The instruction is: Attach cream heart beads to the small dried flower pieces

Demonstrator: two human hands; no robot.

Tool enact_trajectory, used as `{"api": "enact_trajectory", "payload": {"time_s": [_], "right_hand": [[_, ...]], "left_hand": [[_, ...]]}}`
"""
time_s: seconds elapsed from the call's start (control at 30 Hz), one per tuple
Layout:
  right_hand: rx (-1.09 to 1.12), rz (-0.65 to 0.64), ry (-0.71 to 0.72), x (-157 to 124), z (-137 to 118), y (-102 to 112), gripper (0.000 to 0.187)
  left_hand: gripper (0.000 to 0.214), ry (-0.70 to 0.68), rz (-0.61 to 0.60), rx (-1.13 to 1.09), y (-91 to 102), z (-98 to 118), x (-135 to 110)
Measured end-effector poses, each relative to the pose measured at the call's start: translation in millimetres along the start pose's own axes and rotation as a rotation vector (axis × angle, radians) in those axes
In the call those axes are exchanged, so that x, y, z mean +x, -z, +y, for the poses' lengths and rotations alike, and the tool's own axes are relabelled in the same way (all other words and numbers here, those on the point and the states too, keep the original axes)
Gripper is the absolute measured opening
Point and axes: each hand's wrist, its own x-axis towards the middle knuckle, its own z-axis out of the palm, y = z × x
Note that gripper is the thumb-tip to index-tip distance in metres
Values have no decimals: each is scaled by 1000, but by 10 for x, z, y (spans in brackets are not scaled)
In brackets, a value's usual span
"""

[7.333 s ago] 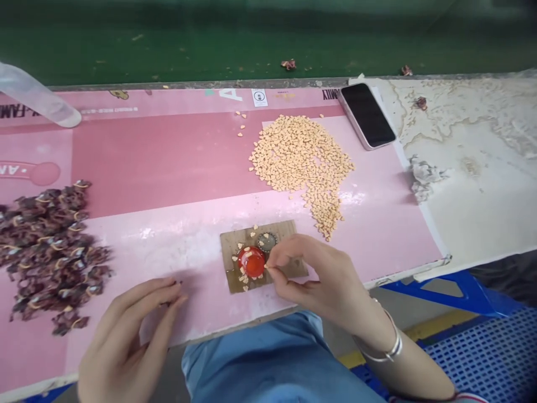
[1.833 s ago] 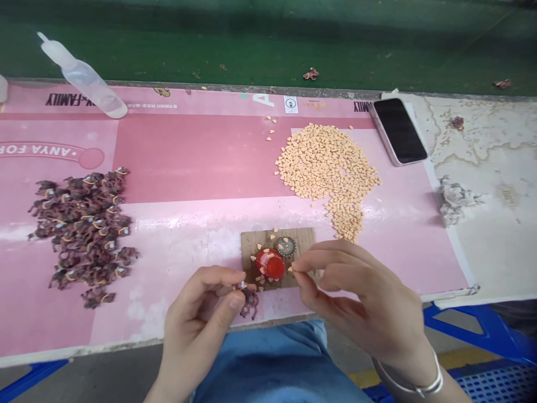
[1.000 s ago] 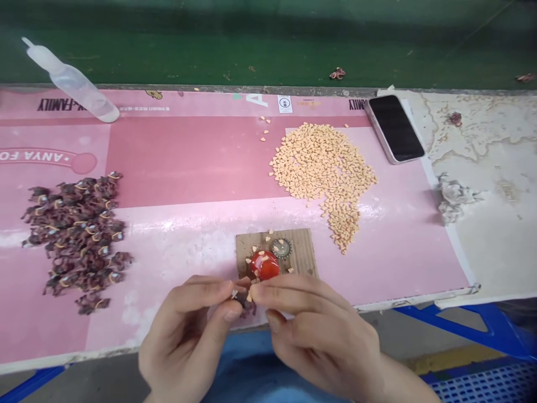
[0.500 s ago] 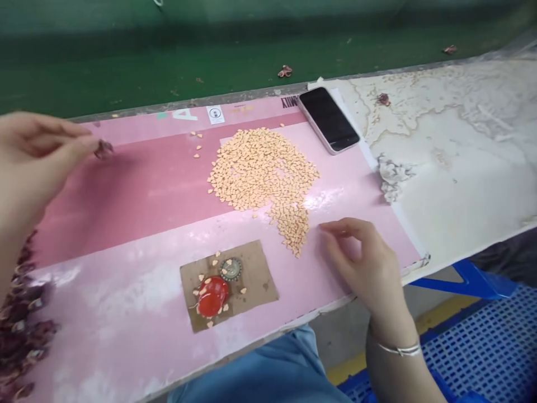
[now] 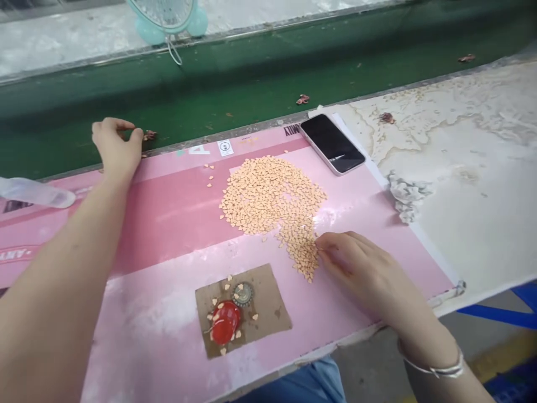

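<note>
My left hand (image 5: 117,148) is over the near edge of the green strip (image 5: 235,106), thumb and index finger a little apart. Just past its fingertips lies a small, dark red, crumpled, petal-like piece (image 5: 150,135). My right hand (image 5: 361,263) is closed in a pinch at the right edge of a pile of small peach heart-shaped pieces (image 5: 268,190); what its fingertips hold, if anything, is hidden. Nearer me, a brown cardboard piece (image 5: 272,302) bears a shiny red blob (image 5: 226,322), a bottle cap (image 5: 243,293) and a few loose hearts.
A phone (image 5: 333,144) lies at the pink board's (image 5: 168,224) back right. Crumpled white tissue (image 5: 406,196) sits on its right edge. More dark red pieces (image 5: 302,99) lie on the green strip. A light-blue fan (image 5: 168,17) stands behind; a translucent tube (image 5: 37,193) is at left.
My left hand has moved forward and right to the green strip, and the dark red piece it held is now there. My right hand has come to the pile's edge. The view has shifted.
</note>
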Motion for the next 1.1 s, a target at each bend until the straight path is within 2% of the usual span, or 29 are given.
{"api": "enact_trajectory", "payload": {"time_s": [0.1, 0.2, 0.3, 0.37, 0.47, 0.6, 0.7, 0.8, 0.9, 1.0, 1.1], "right_hand": [[74, -26, -59, -12, 7, 43, 22], [57, -27, -69, -95, -22, 83, 22], [-11, 22, -63, -219, -62, 85, 16], [-53, 51, -47, -280, -75, 74, 14], [-106, 55, 10, -293, -68, 68, 14], [-143, 17, 37, -232, -36, 89, 14], [-107, 7, -3, -206, -45, 98, 11], [-36, 61, -19, -167, -177, 90, 7], [77, 100, -6, -74, -478, 44, 9], [279, 33, 119, 55, -838, -49, 21], [410, -29, 258, 158, -1086, -148, 31]], "left_hand": [[65, 29, -6, 54, 274, -18, -270], [57, -37, -43, 70, 670, -158, -757], [56, -207, -89, 94, 1114, -477, -1335], [50, -257, -165, 105, 1357, -725, -1702], [39, -334, -244, 179, 1559, -1030, -2191], [47, -507, -218, 397, 1558, -1229, -2672], [49, -489, -162, 507, 1487, -1265, -2843], [42, -442, -101, 462, 1429, -1281, -2858], [41, -439, -34, 374, 1372, -1313, -2790], [41, -463, -14, 257, 1303, -1317, -2701], [37, -545, -16, 170, 1236, -1259, -2628]]}}
